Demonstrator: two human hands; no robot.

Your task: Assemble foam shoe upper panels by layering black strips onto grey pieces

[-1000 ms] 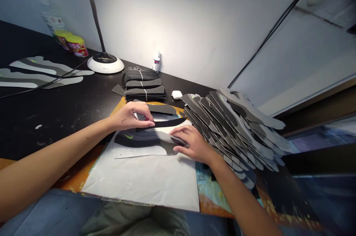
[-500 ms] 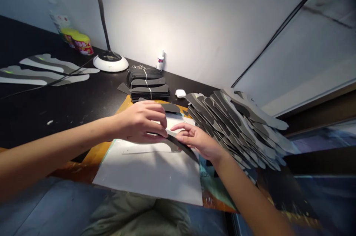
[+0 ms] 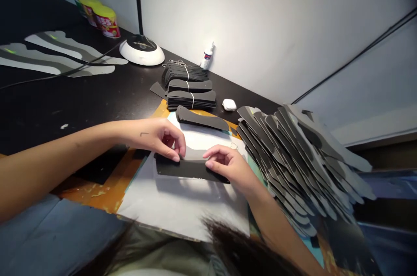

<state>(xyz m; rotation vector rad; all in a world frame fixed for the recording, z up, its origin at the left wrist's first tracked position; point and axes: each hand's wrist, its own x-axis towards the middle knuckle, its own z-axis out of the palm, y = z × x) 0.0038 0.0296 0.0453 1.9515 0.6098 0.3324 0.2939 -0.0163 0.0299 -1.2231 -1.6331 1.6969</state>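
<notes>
A dark, flat strip (image 3: pixel 192 169) lies across a light grey piece (image 3: pixel 195 153) over a white sheet (image 3: pixel 182 206). My left hand (image 3: pixel 164 137) pinches the strip's upper edge left of its middle, thumb and forefinger together. Toward the right end, my right hand (image 3: pixel 230 163) grips the same strip between thumb and fingers. The light piece shows between the two hands; its lower part is covered by the strip. Just beyond my hands lies a small stack of dark curved strips (image 3: pixel 202 119).
Banded bundles of dark strips (image 3: pixel 191 99) stand at the back, near a white bottle (image 3: pixel 207 55) and a small white case (image 3: pixel 229 105). Layered grey pieces (image 3: pixel 289 159) are piled on the right. A lamp base (image 3: pixel 142 50), yellow-lidded tubs (image 3: pixel 107 22) and more shaped pieces (image 3: pixel 35 61) are on the left.
The dark strip has turned from a slant to lying nearly level across the light piece. My left hand has shifted left along it, and the small stack behind is uncovered. The view has tilted.
</notes>
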